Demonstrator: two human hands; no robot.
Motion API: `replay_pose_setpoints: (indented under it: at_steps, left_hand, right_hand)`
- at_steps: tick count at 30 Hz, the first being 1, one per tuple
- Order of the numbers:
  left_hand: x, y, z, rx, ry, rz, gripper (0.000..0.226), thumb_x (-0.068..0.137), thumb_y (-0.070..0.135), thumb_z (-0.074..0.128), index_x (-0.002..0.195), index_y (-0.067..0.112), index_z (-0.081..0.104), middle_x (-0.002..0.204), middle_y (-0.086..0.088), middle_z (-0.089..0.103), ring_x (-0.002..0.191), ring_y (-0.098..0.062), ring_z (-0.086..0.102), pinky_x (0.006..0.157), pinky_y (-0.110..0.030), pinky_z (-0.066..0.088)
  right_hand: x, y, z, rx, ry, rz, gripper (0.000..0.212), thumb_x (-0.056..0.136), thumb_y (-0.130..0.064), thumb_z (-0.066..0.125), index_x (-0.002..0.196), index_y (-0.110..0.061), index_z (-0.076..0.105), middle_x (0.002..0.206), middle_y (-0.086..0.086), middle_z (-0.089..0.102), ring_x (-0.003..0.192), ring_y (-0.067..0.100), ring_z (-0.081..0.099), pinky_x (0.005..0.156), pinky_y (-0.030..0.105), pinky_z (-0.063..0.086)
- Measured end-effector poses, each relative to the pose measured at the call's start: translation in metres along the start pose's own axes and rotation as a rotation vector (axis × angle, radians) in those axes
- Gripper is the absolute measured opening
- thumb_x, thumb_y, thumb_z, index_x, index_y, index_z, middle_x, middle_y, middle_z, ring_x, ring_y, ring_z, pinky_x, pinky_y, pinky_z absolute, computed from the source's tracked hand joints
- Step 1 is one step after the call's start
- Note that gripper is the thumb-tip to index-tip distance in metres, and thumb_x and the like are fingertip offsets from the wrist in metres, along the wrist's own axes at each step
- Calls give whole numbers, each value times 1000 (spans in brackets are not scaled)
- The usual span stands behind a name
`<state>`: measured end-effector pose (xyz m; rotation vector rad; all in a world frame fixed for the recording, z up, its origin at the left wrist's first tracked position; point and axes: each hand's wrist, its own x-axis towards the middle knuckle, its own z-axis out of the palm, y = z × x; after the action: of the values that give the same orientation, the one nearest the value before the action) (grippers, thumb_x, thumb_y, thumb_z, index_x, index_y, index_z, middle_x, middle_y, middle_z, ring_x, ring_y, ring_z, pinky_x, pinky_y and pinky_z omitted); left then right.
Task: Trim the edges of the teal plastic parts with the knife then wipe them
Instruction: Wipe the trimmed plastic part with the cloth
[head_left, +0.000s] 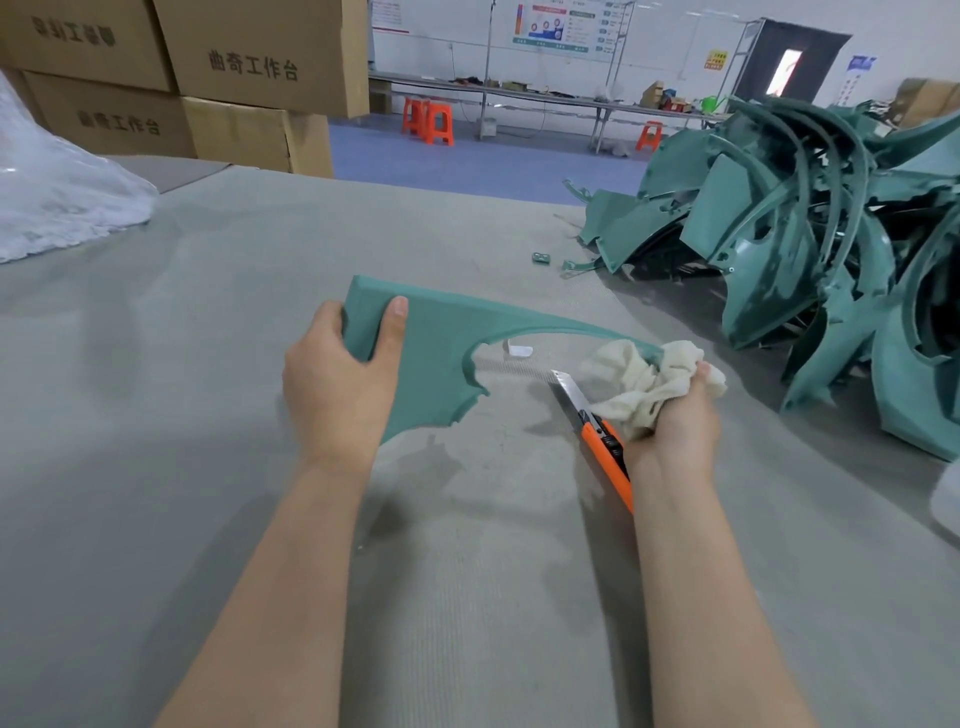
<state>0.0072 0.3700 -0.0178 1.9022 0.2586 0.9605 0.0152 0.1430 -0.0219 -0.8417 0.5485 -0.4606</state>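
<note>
A flat teal plastic part (441, 343) with a curved cut-out lies over the grey table (208, 415) at the centre. My left hand (343, 384) grips its left end, thumb on top. My right hand (675, 415) holds a cream cloth (649, 374) bunched against the part's thin right tip, and an orange utility knife (605, 441) in the same hand, its blade out and pointing up-left.
A large heap of teal plastic parts (810, 234) fills the right side of the table, with small teal scraps (541, 258) near it. Cardboard boxes (208, 78) stack at the back left beside a clear plastic bag (57, 197). Orange stools (428, 120) stand beyond.
</note>
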Motion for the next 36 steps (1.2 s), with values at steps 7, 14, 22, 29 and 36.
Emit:
replay_pose_setpoints:
  at_steps: [7, 14, 22, 29, 36]
  left_hand:
    - [-1, -1, 3, -12, 8, -8, 42, 86, 55, 57, 74, 16, 49, 62, 9, 51, 66, -28, 52, 59, -34, 39]
    - [-2, 2, 4, -15, 7, -31, 39, 88, 52, 58, 70, 21, 44, 60, 11, 49, 56, -14, 48, 56, -28, 27]
    - [-6, 6, 8, -77, -62, -42, 40, 87, 52, 60, 74, 14, 52, 62, 7, 53, 61, -19, 50, 57, -31, 36]
    - [-10, 14, 10, -184, -388, -20, 32, 88, 42, 62, 83, 11, 64, 76, -6, 68, 75, -27, 65, 66, -41, 51]
    - [-14, 21, 13, -121, -396, 60, 28, 88, 41, 62, 76, 15, 60, 65, 4, 60, 58, -8, 53, 58, -24, 43]
  right_hand:
    - [-8, -4, 0, 140, -19, -128, 33, 101, -37, 41, 119, -18, 61, 86, -9, 70, 71, 5, 69, 62, 21, 53]
    - [-23, 2, 11, 30, -163, -99, 30, 101, -23, 43, 124, -11, 56, 105, 5, 68, 86, 14, 66, 76, 30, 56]
    - [-38, 19, 25, -24, -379, 56, 11, 98, -9, 51, 96, -12, 62, 84, 1, 71, 68, 7, 69, 60, 23, 55]
    - [-40, 26, 26, -169, -431, -37, 11, 97, -9, 54, 98, -13, 64, 94, 0, 71, 87, 12, 68, 79, 27, 55]
    - [-34, 38, 25, -482, -433, -119, 15, 90, -11, 64, 104, -7, 67, 102, 10, 71, 100, 24, 67, 96, 45, 51]
